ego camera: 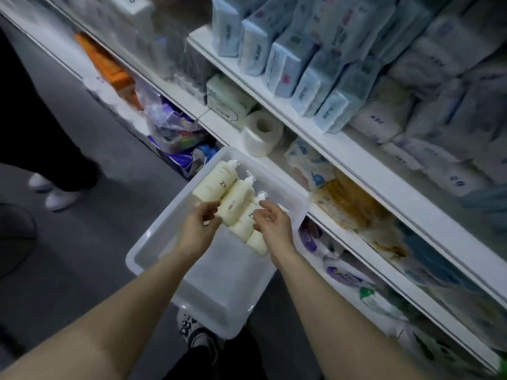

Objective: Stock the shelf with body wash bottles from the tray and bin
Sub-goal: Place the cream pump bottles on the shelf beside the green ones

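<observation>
White shelving flanks the bin; inside it, our left hand and right hand curl fingers around bottles; we lift them level.

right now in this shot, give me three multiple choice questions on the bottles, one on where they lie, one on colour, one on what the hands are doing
1. Where do the bottles lie?
A. In the far part of the clear bin
B. On the floor
C. Beside the toilet roll on the shelf

2. What colour are the bottles?
A. Orange
B. Cream
C. Dark blue

3. What are the hands doing?
A. Both hang at the sides
B. Both grip the bin's rim
C. Left hand and right hand are curled at the bottles

Answers: 1 A, they cluster at the bin's end nearest the shelf. 2 B, pale cream bodies with white tops. 3 C, the fingers of both meet the bottles inside the bin.
</observation>
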The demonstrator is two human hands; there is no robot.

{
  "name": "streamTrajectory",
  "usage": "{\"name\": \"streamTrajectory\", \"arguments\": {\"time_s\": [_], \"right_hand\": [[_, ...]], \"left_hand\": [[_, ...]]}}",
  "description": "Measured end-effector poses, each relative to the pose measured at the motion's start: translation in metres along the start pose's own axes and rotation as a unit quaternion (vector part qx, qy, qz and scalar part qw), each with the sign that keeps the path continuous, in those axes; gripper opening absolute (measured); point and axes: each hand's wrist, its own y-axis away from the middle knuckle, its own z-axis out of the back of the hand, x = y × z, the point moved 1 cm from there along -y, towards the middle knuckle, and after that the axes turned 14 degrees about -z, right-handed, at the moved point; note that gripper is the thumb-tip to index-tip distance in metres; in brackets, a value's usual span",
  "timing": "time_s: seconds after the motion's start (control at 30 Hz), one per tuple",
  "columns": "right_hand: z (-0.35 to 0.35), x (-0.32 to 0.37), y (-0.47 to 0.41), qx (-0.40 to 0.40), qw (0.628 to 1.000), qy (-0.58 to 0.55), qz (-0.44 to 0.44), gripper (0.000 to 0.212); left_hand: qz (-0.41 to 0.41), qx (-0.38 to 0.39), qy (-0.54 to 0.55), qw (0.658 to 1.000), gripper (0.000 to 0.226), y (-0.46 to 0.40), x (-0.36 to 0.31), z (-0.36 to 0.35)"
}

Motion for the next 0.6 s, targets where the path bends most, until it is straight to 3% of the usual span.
{"name": "streamTrajectory", "arguments": {"time_s": [0.3, 0.47, 0.6], "right_hand": [[-0.023, -0.013, -0.112, -0.024, 0.992, 0.123, -0.026, 0.052], [-0.031, -0.004, -0.162, -0.072, 0.982, 0.176, 0.011, 0.050], [-0.044, 0.003, -0.185, -0.088, 0.977, 0.194, 0.008, 0.050]], "left_hand": [[0.075, -0.020, 0.005, 0.997, 0.051, -0.024, 0.083, -0.034], [0.125, -0.027, 0.068, 0.989, 0.054, -0.044, 0.109, -0.055], [0.159, -0.056, 0.141, 0.976, 0.028, -0.059, 0.120, -0.068]]}}
